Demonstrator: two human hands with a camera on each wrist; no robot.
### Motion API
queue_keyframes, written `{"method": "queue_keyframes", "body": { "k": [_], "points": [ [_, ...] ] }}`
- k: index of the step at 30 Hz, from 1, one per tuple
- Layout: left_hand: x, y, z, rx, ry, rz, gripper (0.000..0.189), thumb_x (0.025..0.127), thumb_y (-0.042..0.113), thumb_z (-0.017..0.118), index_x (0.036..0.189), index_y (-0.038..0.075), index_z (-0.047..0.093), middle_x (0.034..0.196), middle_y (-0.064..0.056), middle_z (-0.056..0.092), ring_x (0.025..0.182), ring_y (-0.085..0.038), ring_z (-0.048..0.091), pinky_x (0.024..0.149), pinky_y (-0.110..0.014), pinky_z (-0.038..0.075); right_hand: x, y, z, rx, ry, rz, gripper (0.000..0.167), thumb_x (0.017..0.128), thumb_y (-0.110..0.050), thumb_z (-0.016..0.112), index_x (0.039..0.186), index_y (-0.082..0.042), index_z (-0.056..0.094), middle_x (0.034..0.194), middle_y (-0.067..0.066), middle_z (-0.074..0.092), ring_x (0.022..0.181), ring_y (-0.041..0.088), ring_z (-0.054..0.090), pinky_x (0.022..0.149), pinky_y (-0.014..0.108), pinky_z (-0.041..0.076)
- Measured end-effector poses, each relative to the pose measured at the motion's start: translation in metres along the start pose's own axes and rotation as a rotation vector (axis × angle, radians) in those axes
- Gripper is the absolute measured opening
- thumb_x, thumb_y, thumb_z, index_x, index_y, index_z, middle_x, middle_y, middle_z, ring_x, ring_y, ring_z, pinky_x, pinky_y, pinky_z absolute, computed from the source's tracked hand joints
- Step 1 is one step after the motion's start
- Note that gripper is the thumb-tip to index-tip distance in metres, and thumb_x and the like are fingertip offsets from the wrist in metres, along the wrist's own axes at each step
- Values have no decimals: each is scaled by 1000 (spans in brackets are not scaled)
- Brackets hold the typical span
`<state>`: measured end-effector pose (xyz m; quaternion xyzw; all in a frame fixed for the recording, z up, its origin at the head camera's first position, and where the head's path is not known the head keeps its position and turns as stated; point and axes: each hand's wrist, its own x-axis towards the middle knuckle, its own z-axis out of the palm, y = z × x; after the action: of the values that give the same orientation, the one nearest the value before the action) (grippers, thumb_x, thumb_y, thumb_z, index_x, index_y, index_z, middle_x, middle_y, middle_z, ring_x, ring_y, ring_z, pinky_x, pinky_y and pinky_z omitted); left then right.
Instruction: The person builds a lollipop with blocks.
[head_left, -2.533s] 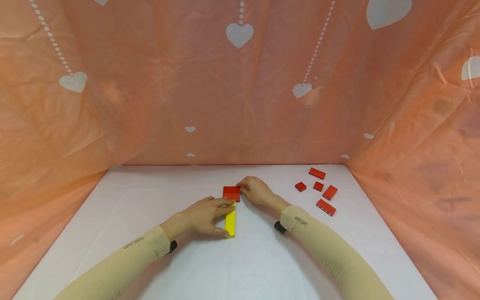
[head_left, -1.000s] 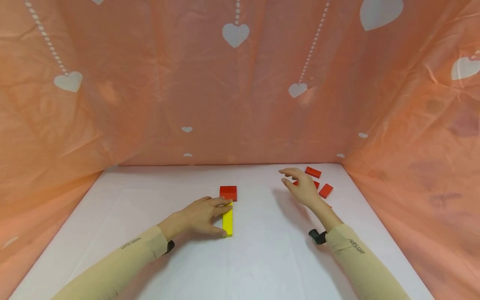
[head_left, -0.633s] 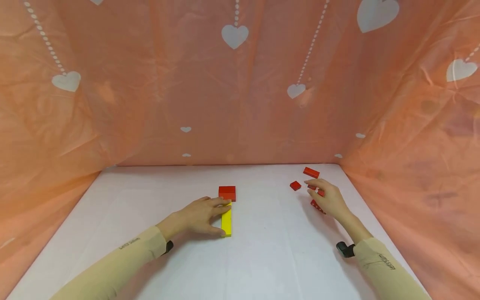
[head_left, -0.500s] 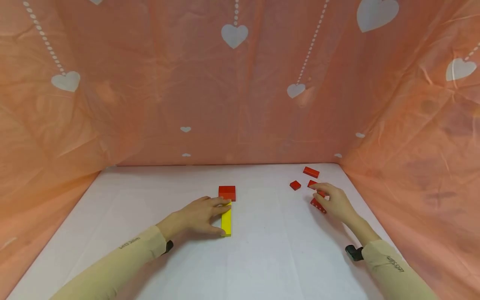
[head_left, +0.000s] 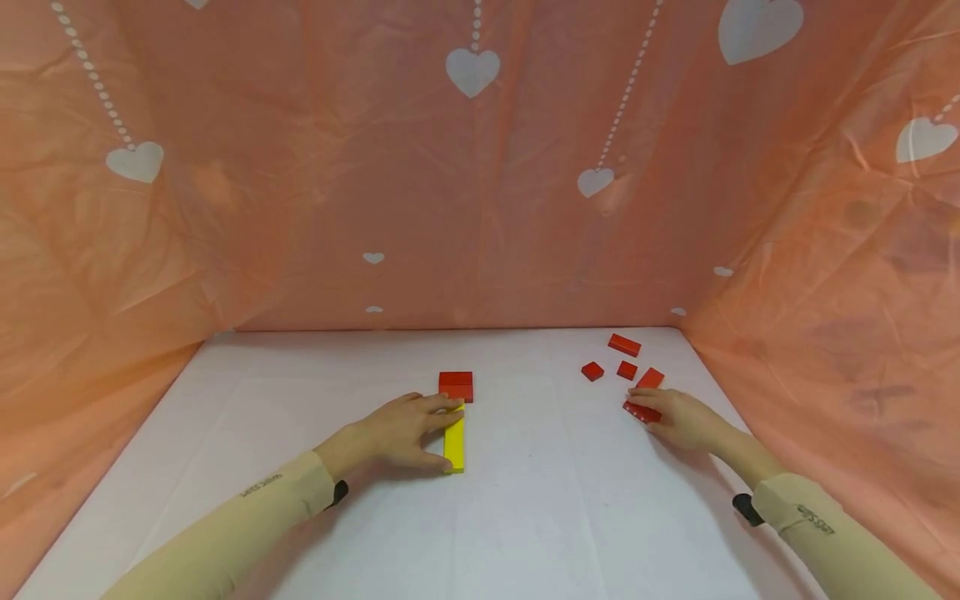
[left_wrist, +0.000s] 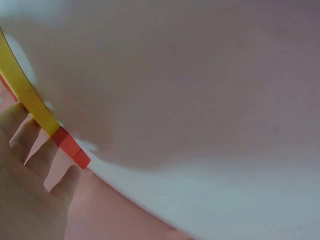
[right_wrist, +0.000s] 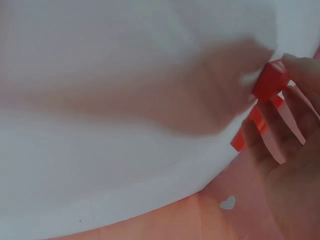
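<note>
right hand [head_left: 681, 421] has shifted, pinching a white-dotted red block [head_left: 641, 412]; left hand [head_left: 402, 430], spread, touches yellow bar [head_left: 454, 443].

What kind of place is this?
Probably a makeshift tabletop recording booth; I can't tell what building or room it's in. Clues: a heart-patterned orange sheet behind and on both sides, a white work surface, and only a yellow block and red blocks on it.
</note>
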<state>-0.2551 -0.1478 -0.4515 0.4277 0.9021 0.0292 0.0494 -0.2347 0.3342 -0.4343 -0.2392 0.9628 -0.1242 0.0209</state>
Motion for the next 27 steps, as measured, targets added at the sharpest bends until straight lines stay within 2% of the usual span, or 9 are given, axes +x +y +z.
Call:
{"method": "queue_keyframes", "body": {
  "k": [6, 12, 17, 21, 24, 27],
  "points": [
    [0, 2, -1, -1, 0, 5, 81, 91, 63, 67, 155, 14, 52, 162, -2, 45, 146, -23, 44, 118, -53, 39, 0, 1, -2, 24, -39, 2, 47, 90, 7, 70, 137, 2, 66, 142, 23, 61, 131, 51, 55, 101, 60, 51],
    [-1, 3, -2, 3, 2, 8, 81, 91, 62, 67, 154, 14, 52, 161, -3, 46, 146, -24, 44, 117, -53, 39, 0, -1, -7, 54, -82, -21, 52, 89, 10, 67, 140, 5, 62, 145, 26, 57, 132, 53, 52, 101, 59, 52],
    [-1, 3, -3, -2, -8, -1, 81, 91, 63, 66, 155, 15, 51, 162, -2, 45, 147, -25, 43, 118, -53, 38, 1, -2, -8, 86, -94, -14, 51, 90, 5, 71, 140, 6, 61, 145, 26, 57, 131, 52, 52, 101, 59, 52],
    [-1, 2, -3, -2, -11, 0, 82, 91, 63, 66, 155, 15, 51, 162, -2, 45, 147, -24, 43, 118, -52, 38, 2, -3, -8, 90, -83, -21, 49, 90, -1, 76, 137, 6, 63, 141, 26, 58, 118, 43, 58, 92, 46, 59],
    [0, 3, -3, -2, -14, 3, 82, 91, 64, 66, 155, 15, 52, 162, -2, 45, 147, -24, 43, 118, -53, 39, 2, -3, -6, 69, -55, -38, 48, 90, -5, 79, 134, 6, 65, 137, 25, 60, 112, 38, 60, 86, 41, 60],
    [0, 3, -3, -5, -15, 4, 82, 92, 64, 66, 155, 14, 52, 162, -3, 44, 147, -24, 43, 118, -53, 38, 2, -4, -3, 66, -17, -36, 48, 90, -9, 80, 133, 7, 66, 135, 26, 60, 115, 42, 60, 91, 48, 60]
  ]
}}
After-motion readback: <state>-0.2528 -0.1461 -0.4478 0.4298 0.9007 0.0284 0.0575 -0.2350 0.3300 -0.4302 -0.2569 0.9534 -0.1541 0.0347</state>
